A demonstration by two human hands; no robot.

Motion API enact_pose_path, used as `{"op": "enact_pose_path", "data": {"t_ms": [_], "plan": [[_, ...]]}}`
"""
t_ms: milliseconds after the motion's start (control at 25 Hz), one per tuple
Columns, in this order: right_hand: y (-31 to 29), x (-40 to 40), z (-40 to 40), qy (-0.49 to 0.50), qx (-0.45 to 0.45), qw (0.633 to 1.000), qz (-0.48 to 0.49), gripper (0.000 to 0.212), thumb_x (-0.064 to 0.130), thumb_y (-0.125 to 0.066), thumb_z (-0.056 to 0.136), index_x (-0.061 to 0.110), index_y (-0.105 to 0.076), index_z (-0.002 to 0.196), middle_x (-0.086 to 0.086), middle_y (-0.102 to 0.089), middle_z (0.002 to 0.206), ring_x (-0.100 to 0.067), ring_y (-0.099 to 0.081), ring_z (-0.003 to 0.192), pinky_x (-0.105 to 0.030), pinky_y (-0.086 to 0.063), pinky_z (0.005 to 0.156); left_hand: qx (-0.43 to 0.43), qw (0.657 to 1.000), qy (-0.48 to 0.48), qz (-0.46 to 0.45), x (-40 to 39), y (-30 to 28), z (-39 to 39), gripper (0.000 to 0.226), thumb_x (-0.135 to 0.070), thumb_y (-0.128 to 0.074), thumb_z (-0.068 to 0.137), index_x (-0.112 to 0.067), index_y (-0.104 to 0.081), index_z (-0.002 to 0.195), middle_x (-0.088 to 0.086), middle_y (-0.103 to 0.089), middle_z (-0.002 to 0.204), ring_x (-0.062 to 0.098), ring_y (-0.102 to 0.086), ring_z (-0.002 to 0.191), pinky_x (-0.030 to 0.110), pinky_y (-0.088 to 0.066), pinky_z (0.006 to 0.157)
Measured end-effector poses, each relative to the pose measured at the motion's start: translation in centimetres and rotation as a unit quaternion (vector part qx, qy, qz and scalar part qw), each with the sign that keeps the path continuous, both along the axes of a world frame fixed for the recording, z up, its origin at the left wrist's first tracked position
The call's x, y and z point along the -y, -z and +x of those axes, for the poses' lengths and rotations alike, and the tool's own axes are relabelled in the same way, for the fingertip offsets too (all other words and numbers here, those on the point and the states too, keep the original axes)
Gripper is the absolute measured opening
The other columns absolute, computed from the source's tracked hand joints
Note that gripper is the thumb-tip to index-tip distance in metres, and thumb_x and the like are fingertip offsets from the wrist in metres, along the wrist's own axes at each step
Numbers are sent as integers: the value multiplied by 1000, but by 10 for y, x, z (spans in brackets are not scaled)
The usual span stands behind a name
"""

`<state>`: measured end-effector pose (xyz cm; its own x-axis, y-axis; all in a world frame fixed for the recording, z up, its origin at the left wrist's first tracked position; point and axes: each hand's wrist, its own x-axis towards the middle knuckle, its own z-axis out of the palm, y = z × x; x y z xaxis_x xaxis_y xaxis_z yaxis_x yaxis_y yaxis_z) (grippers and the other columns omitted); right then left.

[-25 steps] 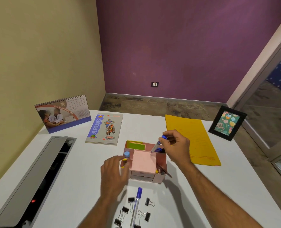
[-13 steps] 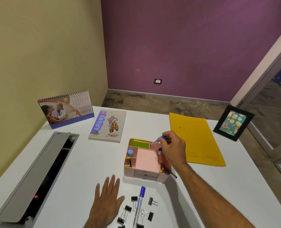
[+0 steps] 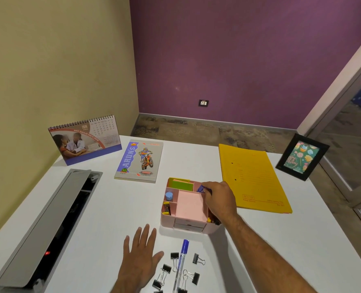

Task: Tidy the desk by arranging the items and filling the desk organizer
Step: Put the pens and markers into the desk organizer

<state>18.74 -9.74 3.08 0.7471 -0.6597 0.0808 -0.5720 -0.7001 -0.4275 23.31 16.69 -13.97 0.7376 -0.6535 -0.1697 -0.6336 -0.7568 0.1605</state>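
Just right of left hand (image 3: 140,264), fingers flat and splayed: blue marker (image 3: 180,265) lying long axis fore-aft among binder clips (image 3: 195,278); right hand (image 3: 218,198) pinching another marker (image 3: 201,188) over pink organizer (image 3: 188,226), farther off.

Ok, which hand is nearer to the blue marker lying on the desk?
Left. The left hand rests flat just left of the blue marker, among the binder clips. The right hand is farther back, over the pink organizer.

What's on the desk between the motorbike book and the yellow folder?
Mostly bare white desk. Only the pink organizer sits toward the near end of that gap between the notebook and the yellow folder, seen from the head camera.
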Motion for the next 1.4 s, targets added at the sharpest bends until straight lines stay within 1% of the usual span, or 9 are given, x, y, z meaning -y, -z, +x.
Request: {"op": "enact_pose_path", "data": {"t_ms": [160, 240, 320, 440, 760, 920, 1040, 1240, 1400], "plan": [[4, 2, -2, -14, -27, 999, -9, 35, 32, -53, 96, 27, -59, 130, 2, -65, 126, -19, -52, 113, -30, -50, 88, -22, 999, -44, 0, 10, -21, -5, 68, -67, -12, 94, -30, -50, 136, 1, -46, 150, 27, -32, 144, 56, -18, 114], [5, 3, -5, -10, -22, 1000, -8, 37, 32, -53, 95, 26, -58, 131, 4, -64, 129, -17, -50, 115, -30, -49, 89, -47, 996, -57, -46, 19, -35, -10, 63, -66, -13, 92, -35, -49, 133, -7, -43, 147, 21, -34, 139, 49, -22, 114], [6, 2, -7, 0, -3, 1000, -3, 39, 31, -53, 95, 23, -57, 132, 3, -62, 131, -18, -50, 117, -31, -49, 91, -58, 992, -57, -92, 30, -45, -16, 55, -68, -20, 90, -36, -56, 115, -15, -50, 126, 13, -41, 126, 40, -28, 107], [7, -2, -11, 5, 48, 999, -11, 39, 28, -56, 92, 19, -58, 130, 0, -63, 130, -20, -50, 118, -33, -49, 92, -86, 991, -54, -85, 53, -61, -30, 43, -68, -40, 87, -34, -62, 101, -17, -50, 114, 9, -41, 118, 37, -28, 103], [14, -2, -21, 15, 137, 990, 26, 26, 21, -61, 89, 16, -66, 114, -1, -68, 115, -16, -54, 107, -23, -47, 80, -89, 995, -55, -3, 79, -65, -46, 40, -56, -54, 87, -28, -65, 114, -7, -53, 124, 16, -44, 120, 37, -33, 101], [13, -1, -29, 53, 220, 968, 105, 17, 17, -66, 87, 16, -71, 103, -3, -70, 101, -14, -61, 92, -4, -41, 67, -135, 976, -99, -137, 77, -72, -52, 26, -55, -55, 89, -34, -63, 104, -20, -55, 115, 7, -41, 119, 34, -26, 102], [4, -6, -35, 33, 273, 941, 197, 13, 13, -69, 85, 17, -72, 97, 0, -73, 95, -14, -66, 89, -14, -52, 63, -179, 938, -110, -277, 80, -84, -57, 13, -49, -60, 90, -40, -57, 99, -29, -52, 104, 6, -41, 109, 22, -33, 95], [-5, -18, -46, -95, 221, 945, 221, 11, 18, -76, 79, 20, -75, 90, 4, -73, 82, -12, -68, 76, -29, -58, 67, -166, 893, -49, -414, 94, -106, -52, 13, -46, -54, 89, -39, -57, 99, -23, -60, 102, 9, -51, 101, 13, -32, 85], [-17, -22, -50, -189, 174, 947, 191, 21, 24, -80, 72, 25, -76, 93, 12, -72, 83, -6, -67, 77, -19, -54, 67, -150, 872, -59, -462, 106, -125, -39, 21, -34, -47, 86, -30, -60, 101, -14, -60, 99, 17, -51, 100, 15, -38, 82]]}}
